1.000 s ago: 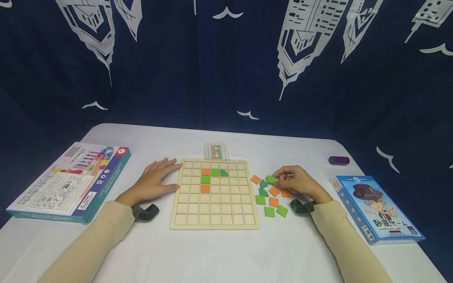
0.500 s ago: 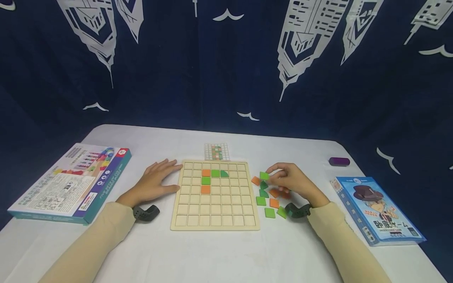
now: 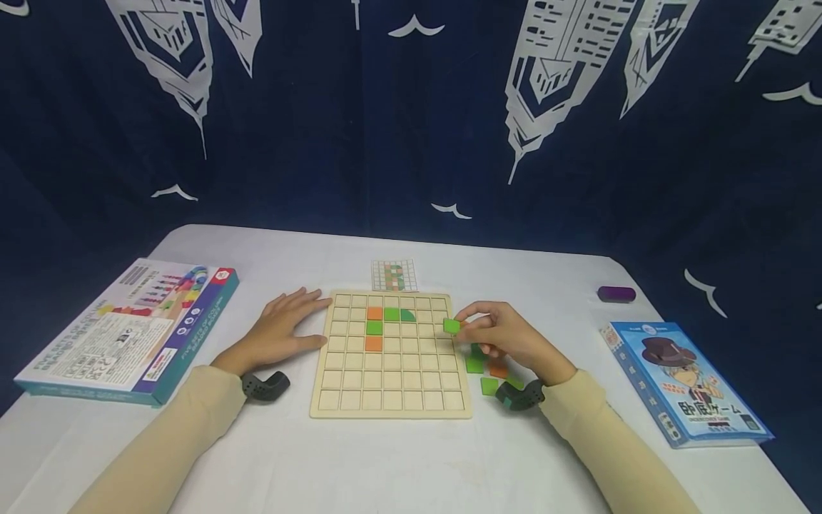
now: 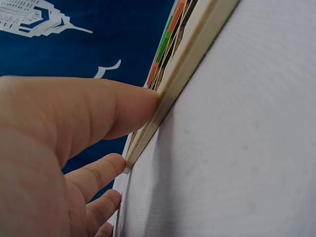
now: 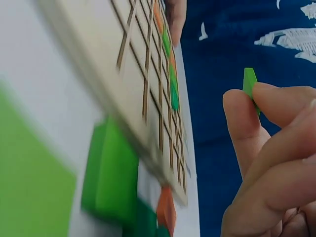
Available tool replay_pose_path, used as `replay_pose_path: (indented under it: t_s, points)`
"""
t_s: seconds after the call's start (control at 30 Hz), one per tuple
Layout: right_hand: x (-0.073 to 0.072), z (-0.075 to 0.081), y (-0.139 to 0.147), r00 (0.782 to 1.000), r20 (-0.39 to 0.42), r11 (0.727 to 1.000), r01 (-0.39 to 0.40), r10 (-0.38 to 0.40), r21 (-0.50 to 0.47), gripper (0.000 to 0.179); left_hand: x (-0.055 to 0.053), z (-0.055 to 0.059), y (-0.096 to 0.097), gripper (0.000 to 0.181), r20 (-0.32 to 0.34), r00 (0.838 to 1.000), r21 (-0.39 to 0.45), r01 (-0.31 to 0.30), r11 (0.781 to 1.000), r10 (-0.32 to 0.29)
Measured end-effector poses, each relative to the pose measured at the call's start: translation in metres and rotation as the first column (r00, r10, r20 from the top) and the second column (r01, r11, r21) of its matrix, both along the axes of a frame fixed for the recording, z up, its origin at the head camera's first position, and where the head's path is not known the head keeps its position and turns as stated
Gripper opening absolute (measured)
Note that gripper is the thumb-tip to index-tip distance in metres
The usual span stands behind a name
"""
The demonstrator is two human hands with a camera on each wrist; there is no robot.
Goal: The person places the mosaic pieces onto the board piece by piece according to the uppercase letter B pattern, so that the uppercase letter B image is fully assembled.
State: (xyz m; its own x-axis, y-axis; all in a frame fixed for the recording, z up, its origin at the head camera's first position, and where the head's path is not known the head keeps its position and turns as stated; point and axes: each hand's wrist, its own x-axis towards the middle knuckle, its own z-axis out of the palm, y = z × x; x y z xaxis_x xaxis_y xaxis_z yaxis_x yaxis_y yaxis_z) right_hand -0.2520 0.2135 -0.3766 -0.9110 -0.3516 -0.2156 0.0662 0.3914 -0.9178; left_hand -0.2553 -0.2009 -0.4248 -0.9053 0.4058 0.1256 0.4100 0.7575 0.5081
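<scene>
My right hand [image 3: 504, 335] pinches a green square tile [image 3: 452, 326] between thumb and fingertip, over the right edge of the wooden grid board [image 3: 385, 400]. In the right wrist view the tile [image 5: 250, 85] is seen nearly edge-on, raised above the board. My left hand [image 3: 277, 332] lies with straight, spread fingers at the board's left side. Its thumb [image 4: 133, 106] touches the board's edge in the left wrist view. On the board sit two orange squares, two green squares and a dark green quarter-round piece [image 3: 407, 315], grouped in the upper middle.
Loose green [image 3: 474, 365] and orange tiles [image 3: 497, 368] lie right of the board, partly hidden under my right hand. A small pattern card [image 3: 394, 275] lies beyond the board. Boxes stand at left [image 3: 122, 328] and right [image 3: 687, 382]. A purple object [image 3: 616, 294] lies at back right.
My right hand has lifted the green square tile from the loose pile and carried it left to the board's right edge. My left hand has stayed in place.
</scene>
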Motion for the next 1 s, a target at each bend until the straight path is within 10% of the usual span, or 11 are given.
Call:
replay_pose_path:
  t_s: [1.0]
  points:
    - [-0.013, -0.016, -0.075, 0.983, 0.066, 0.982, -0.164, 0.171, -0.096, 0.032, -0.001, -0.002, -0.002, 0.073, 0.000, 1.000, 0.003, 0.006, 1.000, -0.006]
